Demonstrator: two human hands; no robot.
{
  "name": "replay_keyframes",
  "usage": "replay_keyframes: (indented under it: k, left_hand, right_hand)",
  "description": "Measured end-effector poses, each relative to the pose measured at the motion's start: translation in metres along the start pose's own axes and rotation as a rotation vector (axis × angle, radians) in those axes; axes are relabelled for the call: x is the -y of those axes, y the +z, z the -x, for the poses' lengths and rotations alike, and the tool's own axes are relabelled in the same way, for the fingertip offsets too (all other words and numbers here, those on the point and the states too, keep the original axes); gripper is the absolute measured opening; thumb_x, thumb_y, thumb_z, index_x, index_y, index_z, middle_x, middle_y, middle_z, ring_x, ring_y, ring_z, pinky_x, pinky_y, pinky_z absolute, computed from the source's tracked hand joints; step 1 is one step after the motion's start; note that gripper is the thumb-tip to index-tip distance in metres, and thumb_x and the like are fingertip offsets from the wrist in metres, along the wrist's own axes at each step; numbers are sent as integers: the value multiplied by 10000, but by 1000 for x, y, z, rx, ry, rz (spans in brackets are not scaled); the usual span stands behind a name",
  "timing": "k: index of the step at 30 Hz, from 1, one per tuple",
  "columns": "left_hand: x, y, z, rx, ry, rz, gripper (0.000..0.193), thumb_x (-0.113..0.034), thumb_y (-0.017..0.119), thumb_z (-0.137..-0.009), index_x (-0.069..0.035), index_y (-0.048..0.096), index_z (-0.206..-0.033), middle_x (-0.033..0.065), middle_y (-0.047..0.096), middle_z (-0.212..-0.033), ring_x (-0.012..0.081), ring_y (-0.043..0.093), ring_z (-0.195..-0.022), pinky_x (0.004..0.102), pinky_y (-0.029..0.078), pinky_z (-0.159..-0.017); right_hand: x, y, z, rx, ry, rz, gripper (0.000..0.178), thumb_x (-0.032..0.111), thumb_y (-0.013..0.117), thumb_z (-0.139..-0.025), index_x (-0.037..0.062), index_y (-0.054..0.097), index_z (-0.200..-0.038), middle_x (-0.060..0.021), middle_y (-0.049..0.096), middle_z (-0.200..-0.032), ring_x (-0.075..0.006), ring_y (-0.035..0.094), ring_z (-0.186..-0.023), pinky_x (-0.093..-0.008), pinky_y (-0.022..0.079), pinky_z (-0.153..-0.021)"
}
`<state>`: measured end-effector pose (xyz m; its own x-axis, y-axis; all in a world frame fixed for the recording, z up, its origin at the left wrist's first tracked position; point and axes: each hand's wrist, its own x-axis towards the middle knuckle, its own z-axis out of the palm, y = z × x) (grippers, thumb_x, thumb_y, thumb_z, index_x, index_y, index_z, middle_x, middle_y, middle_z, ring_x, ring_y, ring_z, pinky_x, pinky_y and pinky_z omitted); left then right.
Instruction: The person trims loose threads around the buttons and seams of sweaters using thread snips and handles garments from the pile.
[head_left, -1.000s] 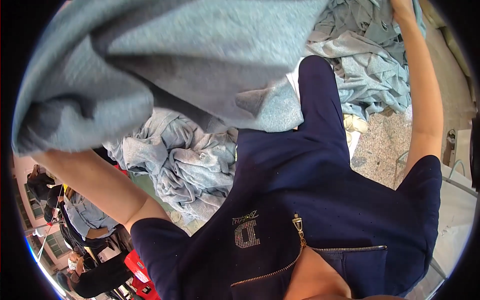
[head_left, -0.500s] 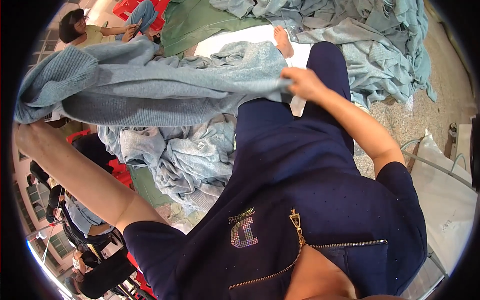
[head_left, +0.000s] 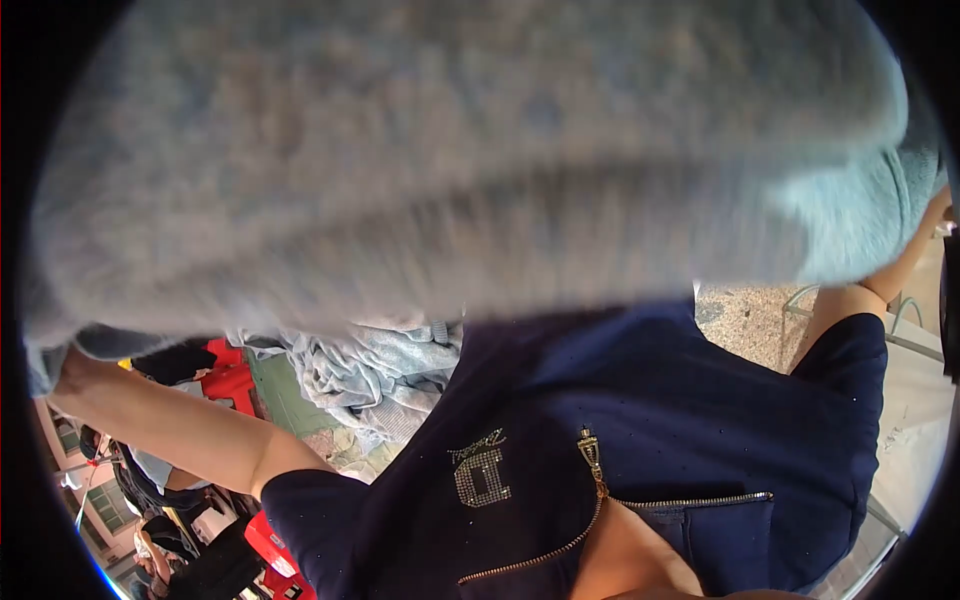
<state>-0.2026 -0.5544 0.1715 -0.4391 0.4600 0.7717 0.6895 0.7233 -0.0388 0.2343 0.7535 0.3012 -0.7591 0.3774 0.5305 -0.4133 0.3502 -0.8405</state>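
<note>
blurred grey cloth (head_left: 450,190) before me; left hand (head_left: 66,369), right hand (head_left: 941,205) mostly hidden at its edges; grip: cannot tell.

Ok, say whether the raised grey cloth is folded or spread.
Spread: the grey cloth stretches in a wide, blurred sheet across the view's upper half.

Raised cloth (head_left: 480,180) spans upper half of view, L. rim to R. rim, in front of wearer's lap. L. forearm (head_left: 190,420) reaches its lower L. corner; R. forearm (head_left: 918,250), its R. edge. Below cloth, ctr.: torso (head_left: 620,400). Btwn L. arm & torso: cloth pile (head_left: 385,380), w/ ground sheet (head_left: 285,390) to its L. Btwn torso & R. sleeve: floor (head_left: 745,315). Lower L., beside L. sleeve: chair (head_left: 270,545). Far R., past R. sleeve: panel (head_left: 915,420).
</note>
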Motion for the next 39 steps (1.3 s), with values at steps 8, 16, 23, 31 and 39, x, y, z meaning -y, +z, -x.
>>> replay_keyframes:
  k: [8,16,23,31,39]
  left_hand:
    - [-156,55,32,137,-346,250,462,-186,763,-704,-21,673,-1126,113,691,-1083,256,647,-1008,378,510,-930]
    - [-243,174,300,55,-2273,960,344,-203,465,-973,6,595,-1213,147,642,-1191,336,618,-1064,479,481,-984]
    - [-250,184,325,-9,-2208,925,284,-147,635,-882,28,635,-1106,134,676,-1019,281,655,-876,414,540,-775]
    - [-337,213,204,329,-737,28,352,-109,687,-766,-11,598,-1092,191,621,-1080,374,561,-1048,452,411,-924]
    - [-357,247,233,733,-937,139,277,-96,591,-819,-24,635,-1082,186,647,-1036,382,607,-989,443,473,-871]
  right_hand:
    - [-17,510,77,56,73,352,187,183,645,-850,35,648,-964,-104,644,-893,-190,577,-683,-330,493,-625]
    - [-117,570,244,392,224,611,176,143,710,-823,56,633,-955,-31,607,-852,-164,598,-795,-297,479,-713]
    - [-105,618,233,352,-147,997,235,66,674,-738,80,608,-963,-82,570,-973,-289,584,-971,-408,518,-751]
    - [-119,586,223,395,-55,1306,234,15,626,-740,58,587,-966,-104,553,-1030,-320,560,-1012,-432,504,-796]
    - [-107,557,267,292,109,1101,203,45,631,-762,45,590,-960,-134,560,-938,-339,575,-902,-425,475,-742]
